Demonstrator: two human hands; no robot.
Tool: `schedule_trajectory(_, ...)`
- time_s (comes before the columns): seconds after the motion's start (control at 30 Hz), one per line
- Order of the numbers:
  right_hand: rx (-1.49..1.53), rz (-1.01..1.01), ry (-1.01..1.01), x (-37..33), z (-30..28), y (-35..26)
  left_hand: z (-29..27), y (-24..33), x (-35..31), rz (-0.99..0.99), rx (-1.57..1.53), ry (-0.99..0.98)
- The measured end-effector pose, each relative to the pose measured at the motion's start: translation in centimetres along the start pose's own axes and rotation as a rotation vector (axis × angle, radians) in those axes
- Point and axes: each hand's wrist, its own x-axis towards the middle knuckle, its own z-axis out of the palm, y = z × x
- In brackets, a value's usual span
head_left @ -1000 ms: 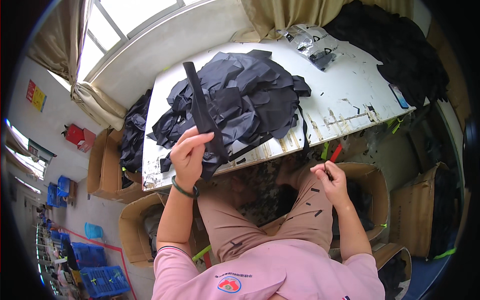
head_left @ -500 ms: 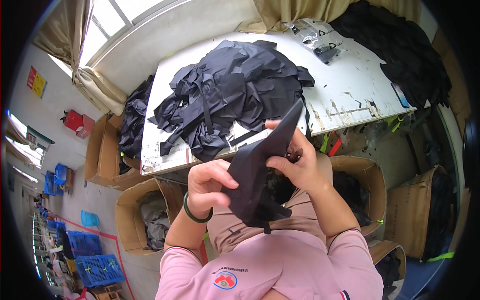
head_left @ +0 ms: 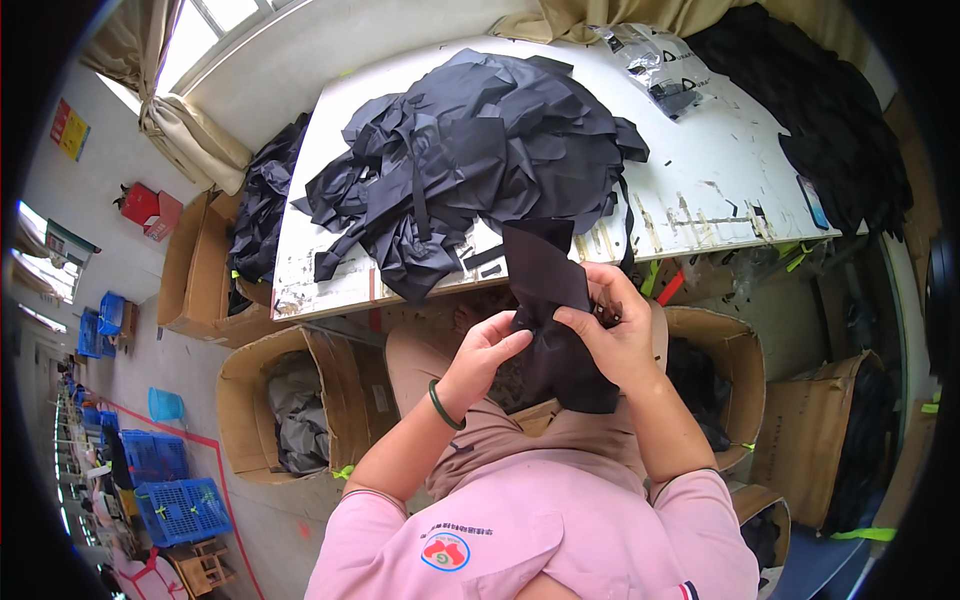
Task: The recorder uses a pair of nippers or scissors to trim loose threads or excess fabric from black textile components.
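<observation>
A black fabric piece [head_left: 548,275] hangs between my two hands above my lap, its upper end at the table's front edge. My left hand [head_left: 487,352], with a dark green bangle at the wrist, pinches its left side near the middle. On the other side my right hand [head_left: 617,325] grips the cloth between thumb and fingers. Something small and dark shows in the right fingers, too small to make out. Beyond them, a big heap of black fabric pieces [head_left: 480,150] covers much of the white table [head_left: 700,185].
Cardboard boxes with cloth stand at the left [head_left: 325,400] and right [head_left: 745,345] of my legs. On the table's right lie a clear plastic bag [head_left: 655,70], a phone [head_left: 812,203] and another dark pile [head_left: 810,110]. Blue crates [head_left: 183,512] stand on the floor at far left.
The fabric piece has turned from a slant to nearly upright and spread out. My left hand has moved right, closer to my right hand, and now pinches the cloth's middle.
</observation>
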Motion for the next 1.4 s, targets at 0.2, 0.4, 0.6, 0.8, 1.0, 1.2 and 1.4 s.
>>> schedule_trajectory(0.2, -0.168, 0.017, 0.111, 0.0, -1.0, 0.1, -0.8, 0.7, 0.7, 0.124, -0.158, 0.076)
schedule_trajectory(0.4, -0.017, 0.097, 0.280, 0.2, -1.9, 1.1, -2.0, 3.3, 0.4, 0.396, -0.070, 0.038)
schedule_trajectory(0.6, -0.108, 0.139, 0.342, -0.5, -3.1, 2.1, 0.5, 4.5, 0.1, 0.474, 0.123, 0.073)
schedule_trajectory(0.8, -0.320, -0.016, 0.485, -0.7, -3.7, 1.4, -0.2, 4.2, -0.5, 0.603, 0.407, 0.029)
schedule_trajectory(1.0, -0.579, -0.221, 0.093, -1.9, 1.7, -2.2, 1.3, 4.4, -1.2, 0.465, 0.622, 0.043)
schedule_trajectory(1.2, -0.481, -0.125, 0.022, -2.2, 1.3, 0.4, 1.5, 4.1, -1.7, 0.451, 0.543, 0.033)
schedule_trajectory(1.4, -0.310, -0.062, -0.089, -1.9, 0.2, -0.3, 1.0, 4.7, -1.0, 0.607, 0.626, -0.054)
